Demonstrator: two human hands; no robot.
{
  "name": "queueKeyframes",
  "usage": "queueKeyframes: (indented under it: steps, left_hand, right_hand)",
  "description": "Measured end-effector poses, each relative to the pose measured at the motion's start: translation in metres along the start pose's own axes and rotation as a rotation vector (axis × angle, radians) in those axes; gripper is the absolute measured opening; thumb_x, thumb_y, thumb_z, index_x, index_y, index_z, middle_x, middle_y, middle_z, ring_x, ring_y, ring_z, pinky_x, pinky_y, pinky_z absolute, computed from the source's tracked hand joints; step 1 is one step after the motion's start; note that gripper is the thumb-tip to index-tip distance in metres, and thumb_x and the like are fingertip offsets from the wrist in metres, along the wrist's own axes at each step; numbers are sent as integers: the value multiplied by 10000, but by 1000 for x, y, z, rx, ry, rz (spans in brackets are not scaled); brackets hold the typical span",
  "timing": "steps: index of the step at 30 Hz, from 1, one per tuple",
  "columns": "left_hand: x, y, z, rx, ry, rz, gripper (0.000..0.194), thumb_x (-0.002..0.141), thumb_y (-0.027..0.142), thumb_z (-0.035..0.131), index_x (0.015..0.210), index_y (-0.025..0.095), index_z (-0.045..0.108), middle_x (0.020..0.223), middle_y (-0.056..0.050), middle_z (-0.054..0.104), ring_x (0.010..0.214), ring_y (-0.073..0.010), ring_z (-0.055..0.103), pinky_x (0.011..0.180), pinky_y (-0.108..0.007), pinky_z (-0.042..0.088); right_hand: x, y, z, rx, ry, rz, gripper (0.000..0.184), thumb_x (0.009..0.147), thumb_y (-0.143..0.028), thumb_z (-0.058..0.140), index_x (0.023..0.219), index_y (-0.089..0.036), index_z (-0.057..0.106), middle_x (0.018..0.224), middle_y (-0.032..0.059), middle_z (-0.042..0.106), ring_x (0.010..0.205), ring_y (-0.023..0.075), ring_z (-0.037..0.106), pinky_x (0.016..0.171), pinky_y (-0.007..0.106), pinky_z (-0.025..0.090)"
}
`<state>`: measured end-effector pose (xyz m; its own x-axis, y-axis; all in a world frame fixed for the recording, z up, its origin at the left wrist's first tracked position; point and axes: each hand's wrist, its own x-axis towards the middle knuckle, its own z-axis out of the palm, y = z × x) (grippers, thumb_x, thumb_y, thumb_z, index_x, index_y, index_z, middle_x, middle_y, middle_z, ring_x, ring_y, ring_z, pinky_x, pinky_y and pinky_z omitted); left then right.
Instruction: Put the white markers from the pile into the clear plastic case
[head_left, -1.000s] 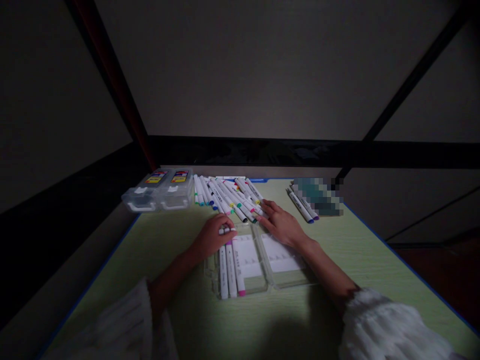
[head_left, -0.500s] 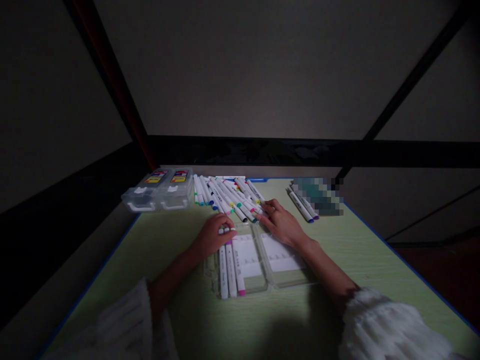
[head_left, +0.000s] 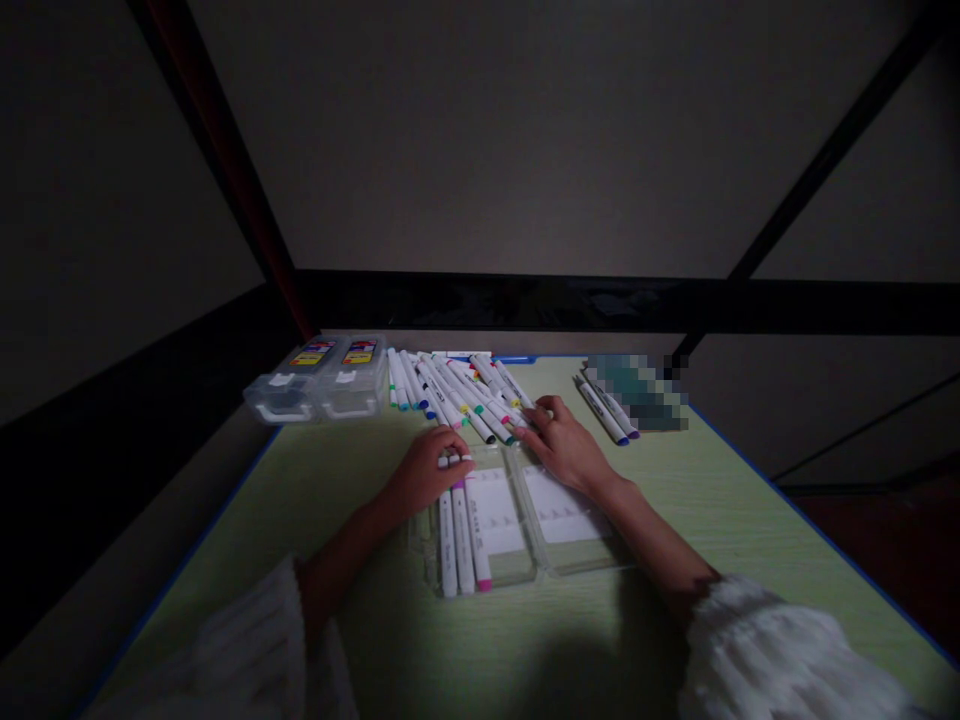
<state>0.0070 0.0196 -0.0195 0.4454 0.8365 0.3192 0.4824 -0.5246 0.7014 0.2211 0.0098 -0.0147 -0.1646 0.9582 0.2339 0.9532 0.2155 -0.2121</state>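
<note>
Right hand [head_left: 564,437] curled slightly more at colour-capped white marker pile [head_left: 448,391], twelve o'clock; left hand [head_left: 424,468] touches three white markers [head_left: 464,545], six o'clock; grips unclear.

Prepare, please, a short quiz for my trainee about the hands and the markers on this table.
1. True or false: the left hand touches three markers that lie side by side on the open clear case.

2. Which is nearest to the fingers of the right hand?
A) the boxes with handles
B) the loose pile of markers
C) the pixelated area

3. Fill in: of the two separate markers at the right, one has a purple near end, the other a ____ one.

Key: 1 true; 2 B; 3 blue.
</note>
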Motion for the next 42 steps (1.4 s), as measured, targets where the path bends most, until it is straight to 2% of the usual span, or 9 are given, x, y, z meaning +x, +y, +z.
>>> queueKeyframes:
  steps: [5, 17, 29, 36, 42]
  left_hand:
    - [0, 0, 0, -12, 2, 0, 51, 642, 117, 574, 624, 150, 541, 690, -10, 562, 696, -138, 530, 681, -259, 404]
    - [0, -1, 1, -6, -9, -7, 48, 647, 116, 582, 640, 142, 542, 705, -14, 556, 710, -139, 526, 676, -256, 396]
    - [0, -2, 0, -1, -8, 9, 52, 648, 113, 579, 642, 145, 539, 709, -10, 557, 713, -134, 526, 677, -253, 396]
    - [0, -3, 1, -17, -6, 15, 47, 651, 120, 580, 645, 143, 539, 708, -10, 558, 702, -131, 526, 667, -250, 395]
    - [0, -3, 1, -13, -3, 18, 47, 647, 122, 580, 640, 144, 539, 703, -11, 557, 701, -133, 527, 672, -253, 395]
  right_hand:
    - [1, -1, -1, -59, -33, 9, 450, 873, -464, 271, 1138, -196, 517, 1202, 124, 443, 1099, 237, 427, 867, 335, 374]
    - [0, -4, -4, -95, -95, 45, 478, 880, -466, 240, 1176, -189, 494, 1228, 120, 468, 1132, 232, 402, 882, 330, 340]
    - [1, -3, -2, -98, -58, 49, 463, 877, -467, 245, 1121, -191, 527, 1158, 110, 479, 1029, 225, 479, 832, 312, 374]
    - [-1, -4, -2, -89, -41, 80, 467, 874, -469, 244, 1136, -183, 506, 1188, 112, 438, 899, 209, 554, 735, 293, 417]
    - [-1, -3, 0, -43, -14, 71, 451, 874, -455, 261, 1116, -172, 515, 1176, 118, 433, 908, 211, 552, 745, 292, 424]
